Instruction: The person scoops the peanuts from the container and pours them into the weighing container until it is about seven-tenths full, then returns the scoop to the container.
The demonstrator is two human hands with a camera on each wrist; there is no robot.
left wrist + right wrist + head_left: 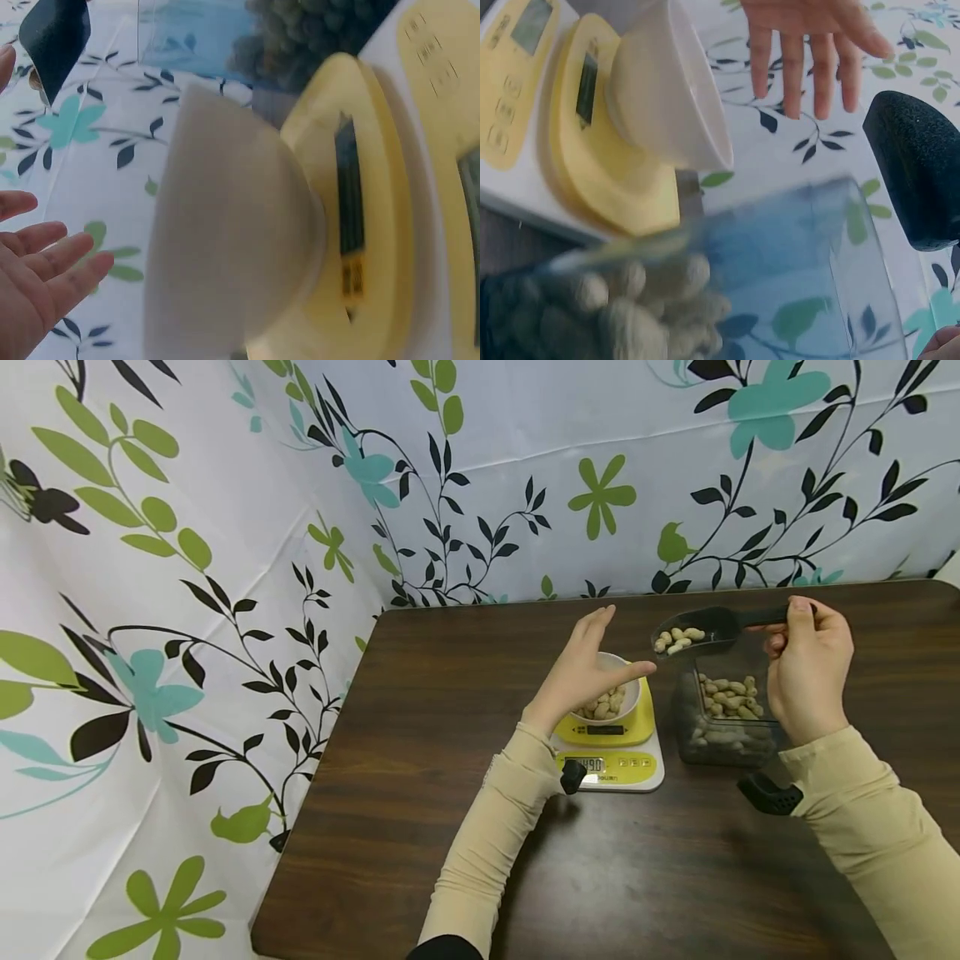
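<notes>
My right hand [812,672] grips the handle of a black scoop [723,625], which carries several peanuts [677,640] in their shells. The scoop hangs above a clear plastic container [686,727] of peanuts. Fingers spread, my left hand [588,670] hovers over a white bowl [636,700] and touches nothing that I can see. Peanuts lie inside this bowl, which sits on a yellow and white kitchen scale [648,768]. The scale's display is lit, its digits hard to read for certain. In the right wrist view the scoop [919,169] shows its underside.
A brown wooden table [390,777] bears the scale and the container, which stand side by side. Behind and to the left of it hangs a white curtain [285,485] with a leaf and flower print. Dark wrist cameras [768,793] are strapped at both cuffs.
</notes>
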